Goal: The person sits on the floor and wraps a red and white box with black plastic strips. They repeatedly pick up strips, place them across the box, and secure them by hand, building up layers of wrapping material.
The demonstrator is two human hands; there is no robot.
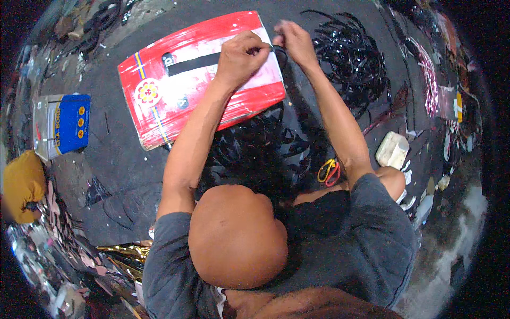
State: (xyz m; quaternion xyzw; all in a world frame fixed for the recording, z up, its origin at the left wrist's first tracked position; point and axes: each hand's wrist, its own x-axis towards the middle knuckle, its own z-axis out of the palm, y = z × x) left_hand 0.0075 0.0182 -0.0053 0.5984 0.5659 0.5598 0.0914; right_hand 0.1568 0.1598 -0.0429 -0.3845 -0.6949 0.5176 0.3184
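Observation:
A red and white box [196,109] wrapped in shiny clear film lies on the dark floor at the far middle. Flat across its top runs a black strip [194,64], which passes under my left hand [241,58]. The fingers of that hand are pinched together on the strip by the box's right edge. Just beyond that edge my right hand [295,43] is raised with curled, slightly blurred fingers. A black curl of strip hangs below it; whether those fingers hold it is unclear.
Glossy black strips [350,64] lie heaped at the far right, with more [255,151] nearer me. Yellow-and-red loop handles [329,171] and a whitish block [392,150] are on the right. A blue-and-white carton [66,125] and a mustard-coloured bag [24,183] sit left.

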